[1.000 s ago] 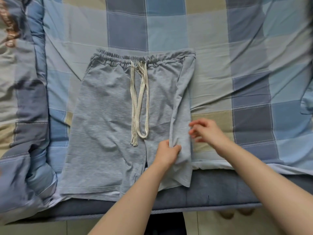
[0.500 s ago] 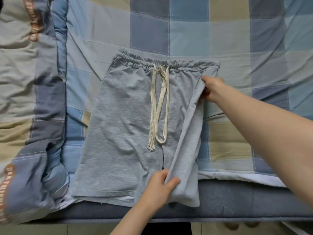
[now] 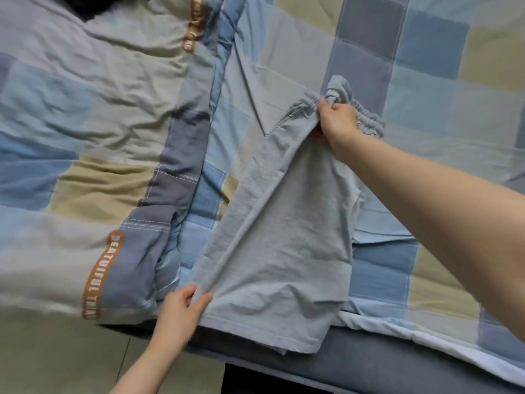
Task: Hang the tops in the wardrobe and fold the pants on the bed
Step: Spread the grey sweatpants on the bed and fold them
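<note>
Folding grey shorts (image 3: pixel 278 237) lengthwise on the bed (image 3: pixel 443 282); fold half made. Going left to right.

Far left: bunched checked quilt (image 3: pixel 93 132), orange lettered strip along its border, lying just beside the shorts' left edge, touching or nearly so.

Lower left: left hand (image 3: pixel 181 309) at the hem end, near the bed's front edge. Thumb and fingers (image 3: pixel 203 300) curled and pinched on the folded-over leg at the hem corner, cloth lifted a little off the layer beneath. Nearer of the two hands to the body.

Centre: shorts lying with long axis running from hem at bottom left up to waistband at upper right, tilted clockwise against the bed edge. One leg drawn over the other; taut crease running straight between the two hands. Hem overhanging the mattress edge slightly.

Upper centre-right: right hand (image 3: pixel 336 118) at the elastic waistband (image 3: pixel 366 120), fingers closed round a gathered bunch of it, forearm reaching in from the right across the checked sheet (image 3: pixel 426 52).

Judgement: next move likely calls for both hands to carry the top layer leftward together and lay it flush on the lower leg's outer edge. Risk: bunched waistband not lying flat.
</note>
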`<state>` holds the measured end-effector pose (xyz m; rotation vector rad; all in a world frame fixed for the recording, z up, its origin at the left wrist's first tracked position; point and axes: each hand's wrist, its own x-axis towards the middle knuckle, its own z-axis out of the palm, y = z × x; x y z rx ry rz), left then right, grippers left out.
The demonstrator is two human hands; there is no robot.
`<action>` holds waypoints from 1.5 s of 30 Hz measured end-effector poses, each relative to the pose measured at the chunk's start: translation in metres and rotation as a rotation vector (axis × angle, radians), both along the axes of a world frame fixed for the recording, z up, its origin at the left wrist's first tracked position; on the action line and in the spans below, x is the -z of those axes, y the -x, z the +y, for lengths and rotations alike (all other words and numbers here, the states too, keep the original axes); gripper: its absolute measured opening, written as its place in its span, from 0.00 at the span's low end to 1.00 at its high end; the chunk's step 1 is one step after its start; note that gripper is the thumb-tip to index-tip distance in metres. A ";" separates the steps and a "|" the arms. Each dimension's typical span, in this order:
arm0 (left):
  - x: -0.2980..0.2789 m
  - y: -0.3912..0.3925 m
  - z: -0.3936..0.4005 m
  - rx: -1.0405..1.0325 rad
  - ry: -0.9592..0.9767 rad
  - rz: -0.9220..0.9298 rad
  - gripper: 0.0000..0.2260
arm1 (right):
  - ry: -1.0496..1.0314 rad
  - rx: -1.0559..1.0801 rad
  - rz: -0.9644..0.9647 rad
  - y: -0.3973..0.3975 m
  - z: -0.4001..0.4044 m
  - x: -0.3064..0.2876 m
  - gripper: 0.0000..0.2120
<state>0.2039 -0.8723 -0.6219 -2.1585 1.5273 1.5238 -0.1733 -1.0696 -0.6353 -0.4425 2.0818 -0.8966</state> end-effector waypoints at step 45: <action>0.019 -0.019 0.014 -0.738 0.124 0.117 0.06 | -0.296 -0.060 -0.728 -0.180 0.340 -0.008 0.20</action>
